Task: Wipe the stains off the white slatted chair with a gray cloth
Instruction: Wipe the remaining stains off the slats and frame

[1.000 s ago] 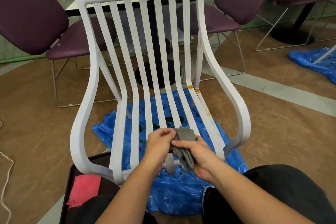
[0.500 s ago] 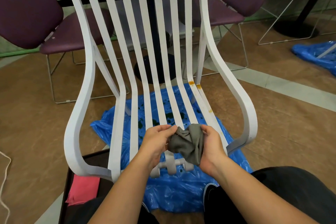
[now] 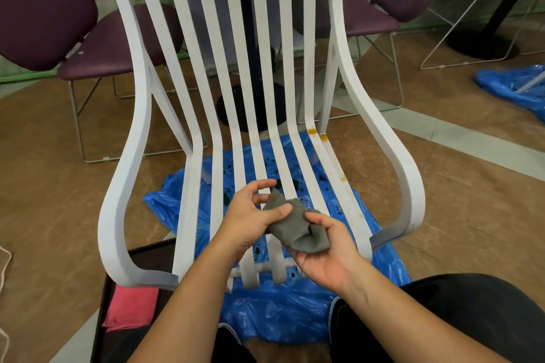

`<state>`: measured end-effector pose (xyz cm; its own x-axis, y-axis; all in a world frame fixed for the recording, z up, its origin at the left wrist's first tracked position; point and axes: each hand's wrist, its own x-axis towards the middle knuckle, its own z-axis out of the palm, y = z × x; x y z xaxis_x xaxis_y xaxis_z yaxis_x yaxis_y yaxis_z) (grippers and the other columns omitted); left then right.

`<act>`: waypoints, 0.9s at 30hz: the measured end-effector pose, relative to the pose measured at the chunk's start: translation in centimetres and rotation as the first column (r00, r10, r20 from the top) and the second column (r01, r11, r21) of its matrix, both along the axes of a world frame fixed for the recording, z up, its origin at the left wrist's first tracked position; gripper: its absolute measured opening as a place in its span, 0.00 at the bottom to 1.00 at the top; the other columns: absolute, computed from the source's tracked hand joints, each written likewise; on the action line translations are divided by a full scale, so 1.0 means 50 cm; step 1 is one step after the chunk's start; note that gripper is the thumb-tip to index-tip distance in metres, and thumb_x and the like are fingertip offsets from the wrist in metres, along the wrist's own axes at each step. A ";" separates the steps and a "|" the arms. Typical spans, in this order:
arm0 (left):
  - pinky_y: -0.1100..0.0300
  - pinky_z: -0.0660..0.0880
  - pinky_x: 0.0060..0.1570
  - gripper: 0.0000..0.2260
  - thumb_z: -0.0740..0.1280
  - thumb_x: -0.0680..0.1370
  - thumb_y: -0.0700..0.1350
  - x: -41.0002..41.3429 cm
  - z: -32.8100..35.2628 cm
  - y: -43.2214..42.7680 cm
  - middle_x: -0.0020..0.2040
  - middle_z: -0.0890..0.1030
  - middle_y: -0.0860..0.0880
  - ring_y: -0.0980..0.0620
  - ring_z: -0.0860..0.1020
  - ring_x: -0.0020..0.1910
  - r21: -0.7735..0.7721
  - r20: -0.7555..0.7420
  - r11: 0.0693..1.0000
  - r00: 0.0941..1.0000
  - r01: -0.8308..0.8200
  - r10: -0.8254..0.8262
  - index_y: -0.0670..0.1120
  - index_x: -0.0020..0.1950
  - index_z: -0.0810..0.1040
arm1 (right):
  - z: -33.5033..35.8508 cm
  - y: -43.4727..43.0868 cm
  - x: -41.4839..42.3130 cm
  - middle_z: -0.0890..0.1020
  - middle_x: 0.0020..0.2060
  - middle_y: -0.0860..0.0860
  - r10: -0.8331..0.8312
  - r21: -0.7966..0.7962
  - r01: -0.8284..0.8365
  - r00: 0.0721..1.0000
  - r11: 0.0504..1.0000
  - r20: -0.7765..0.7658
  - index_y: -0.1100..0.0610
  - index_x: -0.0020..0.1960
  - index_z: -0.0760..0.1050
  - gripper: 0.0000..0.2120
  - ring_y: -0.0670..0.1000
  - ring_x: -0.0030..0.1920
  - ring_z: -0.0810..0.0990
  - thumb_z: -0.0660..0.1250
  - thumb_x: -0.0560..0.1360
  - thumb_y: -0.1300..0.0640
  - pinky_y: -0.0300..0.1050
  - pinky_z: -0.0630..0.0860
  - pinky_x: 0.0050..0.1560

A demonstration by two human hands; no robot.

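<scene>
Gray cloth [image 3: 298, 230] bunched between left hand [image 3: 250, 219] and right hand [image 3: 327, 256], above chair [image 3: 265, 68].

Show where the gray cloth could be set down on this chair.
Free: the left seat slats, between the left armrest and the left hand. Crowded: the seat's middle front, where both hands bunch the gray cloth; the rightmost slats carry orange stains.

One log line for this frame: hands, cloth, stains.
left hand: pinching cloth | right hand: cupping cloth | cloth: bunched, off chair | stains: orange, right slats, unwiped
</scene>
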<state>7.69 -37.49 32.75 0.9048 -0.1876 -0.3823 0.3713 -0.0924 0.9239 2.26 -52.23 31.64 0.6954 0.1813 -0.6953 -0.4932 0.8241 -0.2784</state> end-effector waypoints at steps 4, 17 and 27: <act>0.62 0.81 0.41 0.23 0.75 0.74 0.34 0.005 0.002 0.007 0.53 0.85 0.45 0.52 0.86 0.46 -0.022 0.070 0.999 0.997 -0.027 0.028 0.50 0.65 0.78 | -0.014 0.003 0.000 0.82 0.57 0.66 -0.076 0.076 0.081 0.995 0.994 -0.062 0.64 0.65 0.75 0.21 0.66 0.60 0.80 0.54 0.82 0.51 0.63 0.73 0.66; 0.64 0.76 0.41 0.20 0.66 0.82 0.42 0.025 -0.047 0.036 0.62 0.79 0.49 0.52 0.78 0.50 0.583 0.051 0.799 0.975 0.147 -0.217 0.52 0.74 0.70 | -0.010 0.006 0.030 0.85 0.54 0.59 0.020 -0.371 0.001 0.999 0.929 0.051 0.61 0.62 0.75 0.16 0.58 0.54 0.85 0.59 0.84 0.51 0.54 0.80 0.56; 0.57 0.74 0.51 0.24 0.59 0.84 0.56 0.039 -0.074 0.050 0.67 0.76 0.44 0.52 0.75 0.48 0.794 -0.126 0.515 0.916 0.323 -0.381 0.48 0.77 0.66 | -0.107 -0.151 0.093 0.72 0.66 0.63 0.174 -0.956 -0.096 0.973 -0.278 -0.148 0.64 0.66 0.70 0.17 0.63 0.67 0.70 0.56 0.84 0.54 0.62 0.68 0.69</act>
